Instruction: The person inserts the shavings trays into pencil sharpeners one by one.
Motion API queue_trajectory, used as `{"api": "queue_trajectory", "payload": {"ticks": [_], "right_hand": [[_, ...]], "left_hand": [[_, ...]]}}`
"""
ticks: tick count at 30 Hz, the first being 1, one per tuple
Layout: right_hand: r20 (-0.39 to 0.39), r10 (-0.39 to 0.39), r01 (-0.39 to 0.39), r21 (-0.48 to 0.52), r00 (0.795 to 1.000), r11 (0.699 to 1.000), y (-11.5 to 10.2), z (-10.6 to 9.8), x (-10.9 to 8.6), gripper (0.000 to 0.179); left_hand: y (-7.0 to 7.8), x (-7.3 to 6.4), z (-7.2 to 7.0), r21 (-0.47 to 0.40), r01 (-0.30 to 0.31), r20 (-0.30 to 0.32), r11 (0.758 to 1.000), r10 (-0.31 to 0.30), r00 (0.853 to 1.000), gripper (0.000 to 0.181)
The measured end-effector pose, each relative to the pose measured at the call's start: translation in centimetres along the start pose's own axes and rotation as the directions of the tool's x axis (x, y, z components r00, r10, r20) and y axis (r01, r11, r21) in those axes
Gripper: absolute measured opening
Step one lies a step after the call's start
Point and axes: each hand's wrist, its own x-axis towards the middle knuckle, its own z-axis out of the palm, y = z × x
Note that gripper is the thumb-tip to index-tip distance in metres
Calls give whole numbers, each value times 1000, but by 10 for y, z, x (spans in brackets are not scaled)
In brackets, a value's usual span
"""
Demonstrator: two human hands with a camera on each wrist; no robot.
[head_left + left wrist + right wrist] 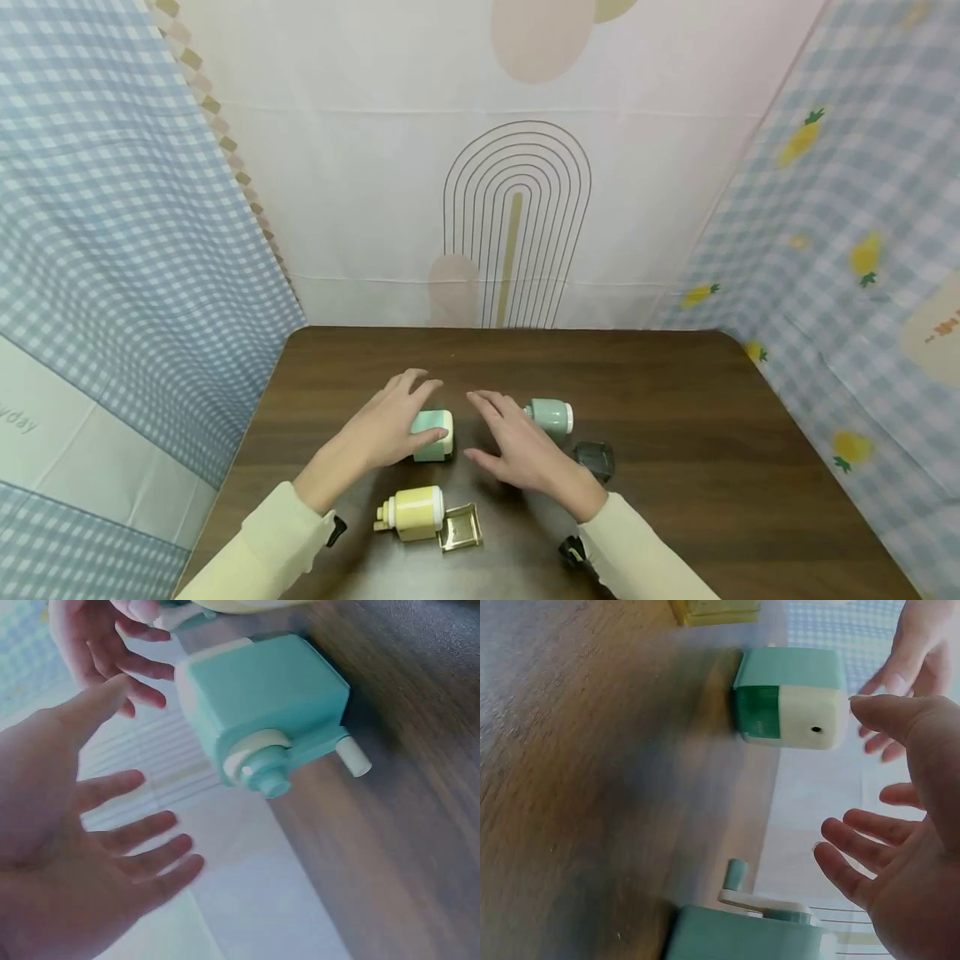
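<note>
A teal hand-crank pencil sharpener (431, 450) with a cream front stands on the table. My left hand (386, 425) hovers just above and beside it, fingers spread and relaxed. In the left wrist view a gap shows between that hand and the sharpener's body (262, 682). My right hand (517, 446) hangs in the air, fingers loosely bent, holding nothing. Beyond it lies a grey-green pencil sharpener (551, 415), partly hidden by the fingers in the head view. The right wrist view shows its crank (735, 876).
Nearer me lies a yellow pencil sharpener (416, 512), with a see-through yellowish shavings drawer (460, 529) against it. A dark see-through drawer (595, 461) sits right of the right hand. Cloth curtains (360, 208) surround the wooden table (675, 400).
</note>
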Motion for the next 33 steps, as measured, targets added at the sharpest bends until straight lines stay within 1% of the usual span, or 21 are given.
{"api": "queue_trajectory", "payload": {"ticks": [2, 3, 5, 7, 9, 11, 13, 14, 16, 17, 19, 24, 28, 31, 33], "right_hand": [[-17, -22, 22, -3, 1000, 1000, -3, -6, -5, 79], [-23, -35, 35, -5, 999, 999, -4, -9, -8, 77], [-18, -59, 59, -7, 998, 998, -7, -13, -15, 74], [6, -77, 77, -5, 997, 997, -11, -16, -21, 71], [49, -85, 84, 6, 995, 996, -14, -17, -27, 72], [97, -85, 84, 18, 992, 996, -17, -15, -31, 73], [138, -87, 85, 23, 987, 996, -19, -9, -35, 74], [155, -88, 86, 23, 984, 996, -20, -6, -37, 74], [181, -96, 94, 21, 979, 995, -21, 1, -40, 74], [194, -101, 99, 21, 976, 995, -22, 4, -42, 73], [215, -116, 115, 19, 970, 993, -23, 10, -45, 73], [260, -164, 170, 0, 952, 986, -27, 21, -51, 67], [266, -186, 199, -21, 946, 980, -29, 25, -53, 62], [246, -200, 217, -41, 948, 975, -30, 27, -53, 58], [233, -209, 227, -55, 950, 972, -31, 28, -53, 54]], "left_hand": [[5, -6, -5, 10, -62, -57, 998, 62, 996, 70], [8, -9, -7, 14, -90, -75, 996, 91, 993, 67], [14, -15, -10, 8, -140, -85, 990, 140, 987, 63], [20, -23, -12, -19, -184, -59, 983, 182, 981, 60], [26, -31, -12, -37, -192, 6, 981, 193, 981, 61], [30, -38, -10, -37, -177, 91, 984, 180, 979, 65], [33, -45, -7, -17, -138, 178, 990, 139, 974, 70], [34, -47, -5, 5, -118, 218, 993, 114, 969, 73], [36, -52, -1, 43, -87, 275, 995, 72, 959, 77], [37, -54, 2, 58, -72, 289, 996, 53, 956, 78], [40, -57, 9, 100, -62, 298, 993, 30, 954, 79], [47, -63, 27, 190, -81, 288, 978, 23, 957, 72], [48, -64, 37, 199, -73, 278, 977, 15, 960, 64], [45, -64, 41, 200, -70, 265, 977, 15, 964, 64], [42, -64, 44, 202, -84, 245, 976, 33, 969, 65]]}}
